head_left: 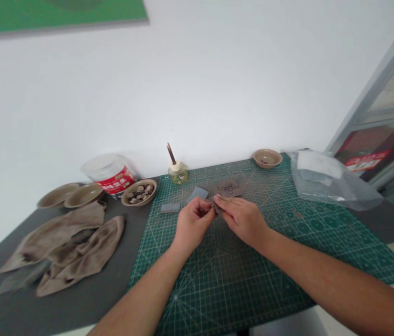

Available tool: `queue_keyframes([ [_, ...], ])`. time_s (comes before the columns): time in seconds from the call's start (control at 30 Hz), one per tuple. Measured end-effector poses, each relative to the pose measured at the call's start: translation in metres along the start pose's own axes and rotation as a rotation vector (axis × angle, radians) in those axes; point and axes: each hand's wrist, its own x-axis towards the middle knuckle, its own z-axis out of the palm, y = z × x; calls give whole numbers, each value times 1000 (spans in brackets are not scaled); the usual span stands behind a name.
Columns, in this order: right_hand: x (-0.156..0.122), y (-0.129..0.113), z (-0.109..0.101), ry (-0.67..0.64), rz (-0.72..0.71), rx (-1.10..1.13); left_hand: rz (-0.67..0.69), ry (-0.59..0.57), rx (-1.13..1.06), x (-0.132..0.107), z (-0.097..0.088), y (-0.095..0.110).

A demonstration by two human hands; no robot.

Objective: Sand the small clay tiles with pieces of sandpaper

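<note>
Between the fingers (pixel 205 204) of both hands, I have a small dark flat piece (pixel 217 208) pinched, though it is too small in this view for me to tell its material. The left hand (pixel 193 225) and right hand (pixel 242 219) are curled in close, their fingertips meeting at the piece, and both hover over a green cutting mat (pixel 252 275) with a printed grid. Just beyond the right hand's fingers lies a dark square sheet (pixel 229 188) with marks on it. Just beyond the left hand's fingers are a flat grey piece (pixel 197 194) and, further left, a small grey block (pixel 169 207). Further out past the fingers, near the mat's far edge, stands a small glass jar (pixel 178 174) of yellowish liquid with a dark brush (pixel 170 154) upright in its cap. To the right of that, at the mat's far corner, sits a shallow ceramic bowl (pixel 267 157). Well left of the fingers, on the grey desk (pixel 78 298), are a bowl of small rounded pieces (pixel 139 192), a clear tub with a red label (pixel 110 175), two shallow bowls (pixel 71 195) and a crumpled brown cloth (pixel 64 247). Well right of the fingers lies a clear plastic bag (pixel 329 179).
</note>
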Motion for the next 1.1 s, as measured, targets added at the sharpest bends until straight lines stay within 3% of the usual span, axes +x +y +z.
queue_keyframes([
  [0.1,1,3,-1,-32,10,15,14,4,-25,-1,0,2],
  [0.23,3,10,-3,-72,213,2,12,1,-128,-1,0,8],
  [0.43,4,9,-4,-2,285,81,10,-8,-212,-1,1,13],
  [0.77,3,7,-4,77,281,160,-106,-54,-296,3,3,14],
  [0.93,2,3,-4,89,219,142,-120,-82,-98,3,1,10],
  [1.1,1,-1,-1,30,85,120,-41,-46,65,5,-1,6],
])
